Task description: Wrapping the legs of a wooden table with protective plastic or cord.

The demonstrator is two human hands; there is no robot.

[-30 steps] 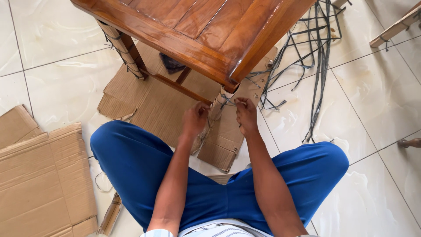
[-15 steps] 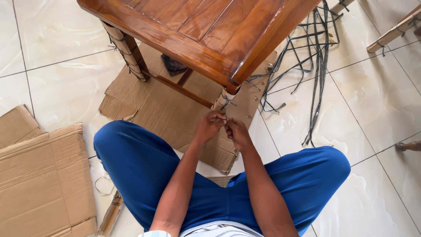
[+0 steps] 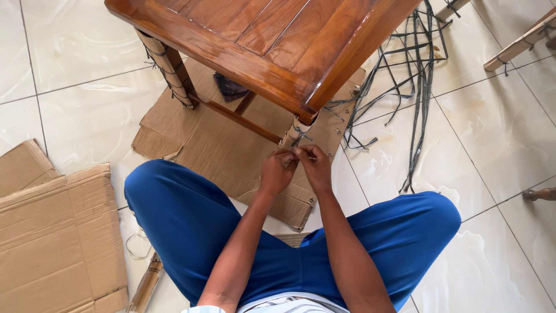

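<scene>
now left hand [image 3: 277, 172] and right hand [image 3: 314, 165] meeting fingertip to fingertip, both pinching dark strap [image 3: 299, 138] at cardboard-wrapped table leg [image 3: 296, 134], above cardboard [image 3: 231, 153]

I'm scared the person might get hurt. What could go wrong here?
The left hand and right hand work right under the wooden table corner, so knuckles could bump it. The loose dark straps strewn on the tile floor might trip someone standing up.
</scene>
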